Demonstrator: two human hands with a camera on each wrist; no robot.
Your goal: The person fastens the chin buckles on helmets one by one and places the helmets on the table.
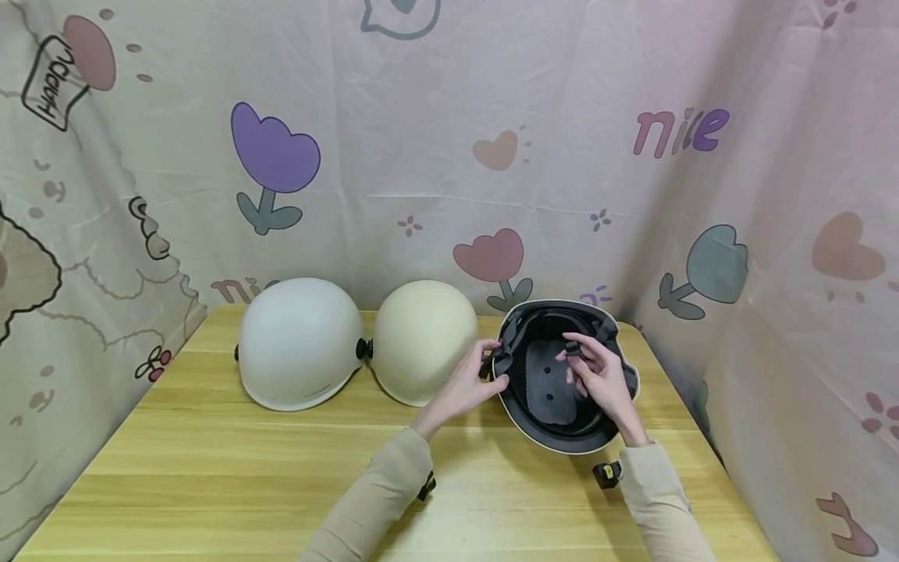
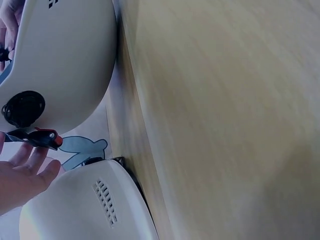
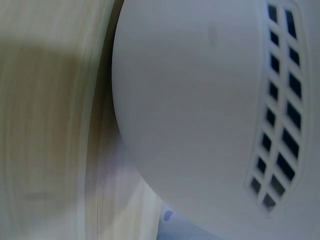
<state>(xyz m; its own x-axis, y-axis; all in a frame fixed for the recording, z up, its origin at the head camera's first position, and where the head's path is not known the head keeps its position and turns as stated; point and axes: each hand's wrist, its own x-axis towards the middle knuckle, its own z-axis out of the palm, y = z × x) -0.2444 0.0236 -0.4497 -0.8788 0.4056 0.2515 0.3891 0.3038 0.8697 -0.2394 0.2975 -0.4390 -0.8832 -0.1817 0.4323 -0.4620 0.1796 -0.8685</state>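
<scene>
An upturned helmet [image 1: 523, 421] with a black padded inside lies at the right, its opening facing me. At its left rim, the left hand [image 1: 467, 382] holds a black strap buckle between thumb and fingers; the left wrist view shows this buckle [image 2: 46, 138] with a red part, just below a round black knob [image 2: 24, 108] on the shell. Over the opening, the right hand [image 1: 604, 378] pinches another black buckle [image 1: 573, 347] in its fingertips. Only the pale shell [image 3: 190, 100] with its slotted vent [image 3: 280, 115] fills the right wrist view; that hand is hidden there.
Left of the upturned helmet, a cream helmet [image 1: 424, 336] and a white helmet [image 1: 302, 343] stand dome up, side by side on the wooden table [image 1: 232, 484]. A printed curtain [image 1: 393, 140] hangs behind and along both sides. Small black devices [image 1: 607, 474] sit at the wrists.
</scene>
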